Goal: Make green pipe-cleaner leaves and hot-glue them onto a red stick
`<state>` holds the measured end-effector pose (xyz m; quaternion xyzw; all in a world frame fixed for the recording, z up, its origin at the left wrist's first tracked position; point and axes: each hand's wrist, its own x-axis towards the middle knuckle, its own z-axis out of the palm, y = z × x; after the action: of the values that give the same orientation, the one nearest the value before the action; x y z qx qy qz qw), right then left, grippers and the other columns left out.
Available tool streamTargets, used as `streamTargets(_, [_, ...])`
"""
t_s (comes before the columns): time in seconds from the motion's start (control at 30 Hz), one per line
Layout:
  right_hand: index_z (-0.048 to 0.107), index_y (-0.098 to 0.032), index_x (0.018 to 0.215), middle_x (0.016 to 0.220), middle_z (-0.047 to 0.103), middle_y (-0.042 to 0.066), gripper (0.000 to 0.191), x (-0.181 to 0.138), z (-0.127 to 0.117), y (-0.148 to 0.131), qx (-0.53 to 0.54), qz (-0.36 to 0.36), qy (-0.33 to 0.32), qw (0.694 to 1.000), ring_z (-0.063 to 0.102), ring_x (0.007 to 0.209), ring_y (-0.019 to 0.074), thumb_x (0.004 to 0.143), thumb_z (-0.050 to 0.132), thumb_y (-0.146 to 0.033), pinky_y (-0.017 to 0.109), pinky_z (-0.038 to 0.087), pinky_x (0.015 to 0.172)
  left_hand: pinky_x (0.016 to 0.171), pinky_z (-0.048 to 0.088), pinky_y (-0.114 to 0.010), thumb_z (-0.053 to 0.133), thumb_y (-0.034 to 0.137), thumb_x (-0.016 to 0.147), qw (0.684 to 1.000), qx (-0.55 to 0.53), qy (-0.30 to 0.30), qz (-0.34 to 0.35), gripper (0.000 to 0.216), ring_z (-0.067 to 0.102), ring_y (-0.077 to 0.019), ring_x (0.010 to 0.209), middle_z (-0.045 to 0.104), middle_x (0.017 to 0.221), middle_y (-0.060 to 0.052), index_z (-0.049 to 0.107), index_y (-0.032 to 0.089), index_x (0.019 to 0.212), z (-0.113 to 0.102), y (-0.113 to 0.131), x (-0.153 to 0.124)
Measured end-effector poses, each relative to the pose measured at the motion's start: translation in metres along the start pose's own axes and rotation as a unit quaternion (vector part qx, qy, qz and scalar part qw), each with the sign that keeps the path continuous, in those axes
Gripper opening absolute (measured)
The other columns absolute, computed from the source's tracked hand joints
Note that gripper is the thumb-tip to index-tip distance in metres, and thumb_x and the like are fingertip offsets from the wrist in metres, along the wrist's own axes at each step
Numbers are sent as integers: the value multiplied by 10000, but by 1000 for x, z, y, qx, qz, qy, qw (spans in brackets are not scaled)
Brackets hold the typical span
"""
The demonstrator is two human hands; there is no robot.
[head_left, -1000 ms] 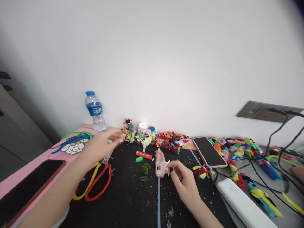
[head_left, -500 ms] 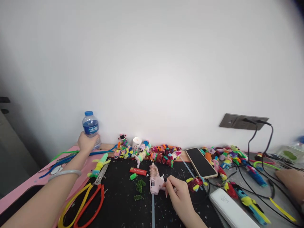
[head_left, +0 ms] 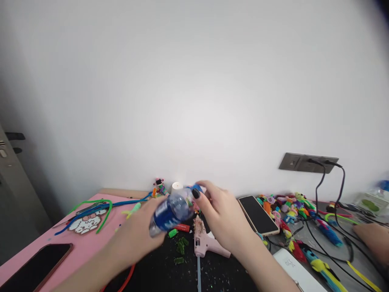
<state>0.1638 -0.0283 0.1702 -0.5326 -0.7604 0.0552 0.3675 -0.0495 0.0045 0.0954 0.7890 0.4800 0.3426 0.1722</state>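
A clear water bottle (head_left: 169, 214) with a blue label is tilted over the black mat, its neck pointing up to the right. My left hand (head_left: 141, 227) is wrapped around its lower body. My right hand (head_left: 220, 213) has its thumb and fingers closed on the blue cap (head_left: 197, 188). Below the bottle lies a pink glue gun (head_left: 203, 241) with a clear glue stick (head_left: 199, 273) running from its back. Beside the gun are a red strip (head_left: 182, 228), a small bright green piece (head_left: 173, 233) and several dark green pieces (head_left: 181, 246).
A phone (head_left: 259, 215) and a heap of fuzzy figures (head_left: 281, 207) lie right; a white power bank (head_left: 293, 269) sits nearer. Black cables run from a wall socket (head_left: 306, 163). Left, blue pipe cleaners (head_left: 121, 202) and another phone (head_left: 38, 265) rest on pink. Another person's hand (head_left: 372, 239) shows right.
My left hand has brought the bottle from the back left to the middle and tilted it. My right hand has let go of the glue gun and taken hold of the bottle's cap.
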Motion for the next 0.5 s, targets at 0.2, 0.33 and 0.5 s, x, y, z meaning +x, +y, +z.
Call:
streamTargets(0.2, [393, -187, 480, 432, 367, -21, 414, -5, 8, -2, -104, -22, 17, 994, 319, 408, 91, 881, 373, -287, 251, 171, 452, 784, 458, -324, 545, 103, 619, 996, -47, -72, -1, 661, 590, -280, 969, 621, 1078, -57, 387, 305, 1227, 16, 22, -35])
streamTargets(0.33, [283, -193, 500, 439, 288, -52, 391, -23, 4, -4, -31, -66, 32, 997, 274, 398, 73, 886, 333, -230, 238, 188, 442, 741, 465, -275, 531, 99, 640, 984, -97, -152, 8, 640, 613, -252, 904, 656, 940, -22, 389, 303, 1231, -1, 38, -42])
streamTargets(0.5, [399, -185, 553, 504, 381, -19, 363, -39, -8, -15, -17, -199, 42, 979, 362, 469, 101, 896, 280, -183, 241, 264, 469, 873, 441, -355, 633, 256, 743, 919, -200, -313, 132, 539, 558, -241, 982, 569, 1125, -39, 416, 229, 1236, 2, 18, -34])
